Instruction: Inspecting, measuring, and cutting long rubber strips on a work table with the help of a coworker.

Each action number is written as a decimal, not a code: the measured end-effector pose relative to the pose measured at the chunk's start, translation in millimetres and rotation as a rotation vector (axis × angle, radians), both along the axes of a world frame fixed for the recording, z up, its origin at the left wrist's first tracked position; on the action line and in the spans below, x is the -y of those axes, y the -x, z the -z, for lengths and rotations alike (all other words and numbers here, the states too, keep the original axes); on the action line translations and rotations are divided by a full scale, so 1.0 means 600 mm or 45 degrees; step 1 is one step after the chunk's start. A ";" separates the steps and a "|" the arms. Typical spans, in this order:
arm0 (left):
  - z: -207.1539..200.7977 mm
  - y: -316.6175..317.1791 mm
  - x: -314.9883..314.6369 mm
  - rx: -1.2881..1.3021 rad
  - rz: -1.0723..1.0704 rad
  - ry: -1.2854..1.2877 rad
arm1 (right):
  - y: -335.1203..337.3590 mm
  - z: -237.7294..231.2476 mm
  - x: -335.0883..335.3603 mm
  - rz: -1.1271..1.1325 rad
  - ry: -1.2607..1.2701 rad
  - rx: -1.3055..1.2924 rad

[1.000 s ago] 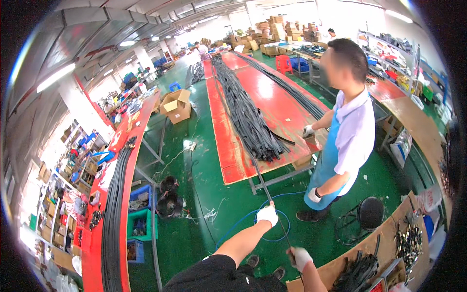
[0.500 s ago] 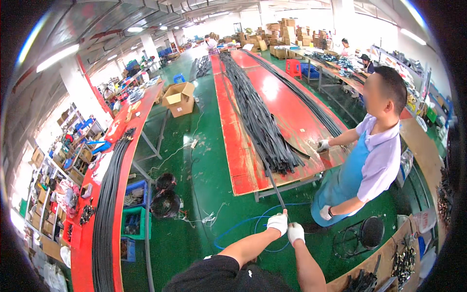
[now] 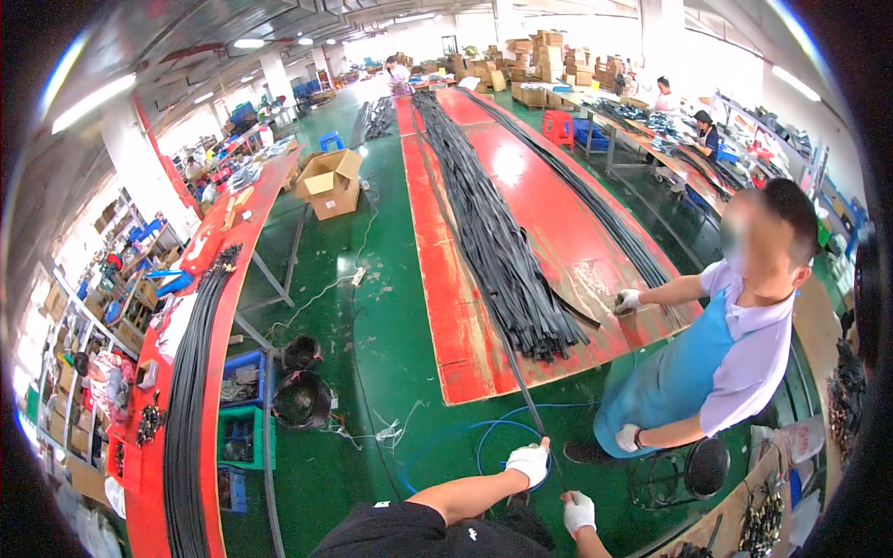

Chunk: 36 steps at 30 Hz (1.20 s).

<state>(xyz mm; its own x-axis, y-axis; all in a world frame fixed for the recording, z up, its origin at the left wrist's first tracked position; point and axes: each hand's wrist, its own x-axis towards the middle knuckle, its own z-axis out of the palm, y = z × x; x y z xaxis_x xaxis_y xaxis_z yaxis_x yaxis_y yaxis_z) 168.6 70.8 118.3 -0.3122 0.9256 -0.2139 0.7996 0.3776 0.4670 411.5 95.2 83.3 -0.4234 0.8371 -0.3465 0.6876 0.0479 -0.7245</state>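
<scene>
left hand and right hand covered in matt white cloth. long thin black strip smooth-looking; plastic or rubber cannot be told. long heap of flat black strips faintly sheened. long red tabletop glossed, bright glare reflected; near end worn dull and brownish. smooth green floor glossed, marked by pale scuffs. open brown box made of matt cardboard. blue apron softly sheened.

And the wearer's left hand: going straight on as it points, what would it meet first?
Beyond the black strip it holds, the left hand would probably meet the co-worker's blue apron first; the blue hose seems lower, on the floor, though depth is unclear.
</scene>
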 end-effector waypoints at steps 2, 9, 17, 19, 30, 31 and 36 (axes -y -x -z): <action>0.003 0.002 -0.011 -0.009 -0.024 -0.028 | 0.061 -0.038 -0.035 -0.097 -0.091 0.069; -0.026 0.007 -0.152 -0.004 -0.065 -0.070 | 0.243 0.007 -0.274 0.030 0.160 -0.326; -0.022 0.039 -0.092 -0.011 -0.142 0.072 | 0.182 0.021 -0.192 0.185 0.850 -0.366; -0.031 0.034 -0.080 0.026 -0.145 0.080 | 0.207 0.003 -0.167 0.157 0.460 -0.331; -0.043 0.100 -0.091 -0.020 -0.136 -0.047 | 0.367 -0.004 -0.244 0.141 1.021 -0.319; -0.047 0.100 -0.081 0.007 -0.146 -0.032 | 0.356 -0.003 -0.230 0.148 1.103 -0.252; -0.063 0.081 -0.093 0.075 -0.073 -0.049 | 0.283 0.108 -0.229 0.266 0.702 -0.378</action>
